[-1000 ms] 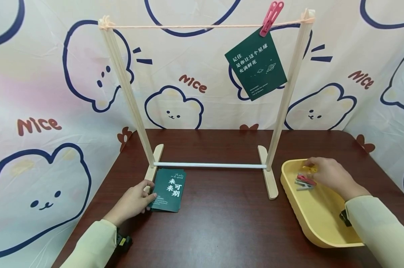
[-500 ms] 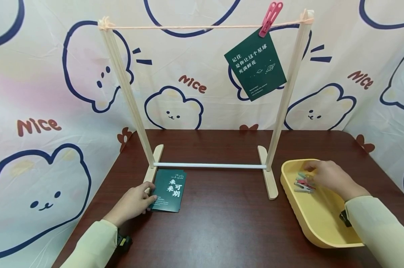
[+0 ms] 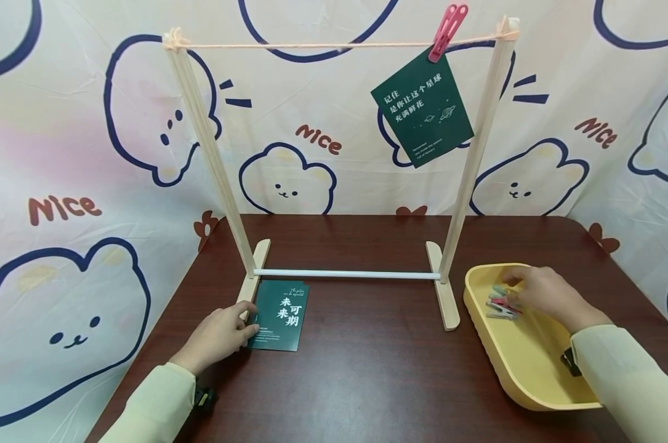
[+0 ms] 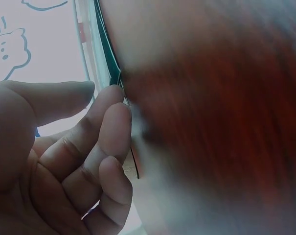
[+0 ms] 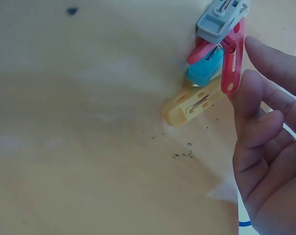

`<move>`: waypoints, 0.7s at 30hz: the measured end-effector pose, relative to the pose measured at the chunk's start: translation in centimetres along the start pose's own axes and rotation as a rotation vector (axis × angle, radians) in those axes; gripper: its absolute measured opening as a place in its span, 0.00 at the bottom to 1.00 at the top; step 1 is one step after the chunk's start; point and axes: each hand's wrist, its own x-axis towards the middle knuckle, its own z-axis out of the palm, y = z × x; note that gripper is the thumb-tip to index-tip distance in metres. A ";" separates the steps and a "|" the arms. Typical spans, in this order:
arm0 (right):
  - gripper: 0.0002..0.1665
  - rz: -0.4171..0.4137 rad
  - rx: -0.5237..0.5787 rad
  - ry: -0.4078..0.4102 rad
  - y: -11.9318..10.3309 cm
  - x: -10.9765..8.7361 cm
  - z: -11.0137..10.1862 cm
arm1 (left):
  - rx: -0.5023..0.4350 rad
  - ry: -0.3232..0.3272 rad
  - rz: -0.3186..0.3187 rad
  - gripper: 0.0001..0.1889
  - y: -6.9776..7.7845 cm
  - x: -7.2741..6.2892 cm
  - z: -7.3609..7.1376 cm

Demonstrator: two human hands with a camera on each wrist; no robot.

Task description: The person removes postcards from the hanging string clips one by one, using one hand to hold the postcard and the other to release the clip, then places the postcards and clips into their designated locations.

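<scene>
My left hand is at the left edge of a small stack of dark green cards lying face up on the table. Its thumb overlaps the top card, with the other fingertips curled at the edge; the left wrist view shows thumb and index finger close about the card's edge. Inside the yellow tray, my right hand has thumb and index finger at the handle of a pink clothespin. Grey, blue and yellow clothespins crowd around it.
A wooden rack with a white rod stands on the brown table. Along its top runs a cord, where a large pink clothespin holds another green card aslant. The yellow tray sits at the right.
The top card on the stack has slid slightly right. My right fingers have shifted among the clothespins, baring a blue-green one; over the last half second that hand has barely moved.
</scene>
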 end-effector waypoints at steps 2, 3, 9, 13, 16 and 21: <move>0.22 -0.006 0.002 0.004 0.0 -0.1 0.0 | -0.003 -0.001 -0.004 0.18 0.0 0.0 0.0; 0.22 -0.007 0.003 0.006 0.0 -0.1 0.0 | -0.004 0.001 -0.003 0.17 0.0 0.0 0.0; 0.24 -0.008 -0.003 0.007 -0.3 -0.1 -0.2 | 0.007 0.005 0.033 0.17 0.3 0.4 -0.7; 0.25 0.004 0.009 0.010 -0.7 0.0 -0.6 | 0.024 0.015 0.068 0.19 1.1 1.2 -1.9; 0.25 0.016 0.019 0.014 -1.1 -0.1 -1.2 | 0.033 0.016 0.090 0.21 1.8 2.0 -2.7; 0.25 0.020 -0.005 0.019 -1.9 -0.2 -2.1 | 0.039 -0.004 0.128 0.23 3.2 3.1 -4.0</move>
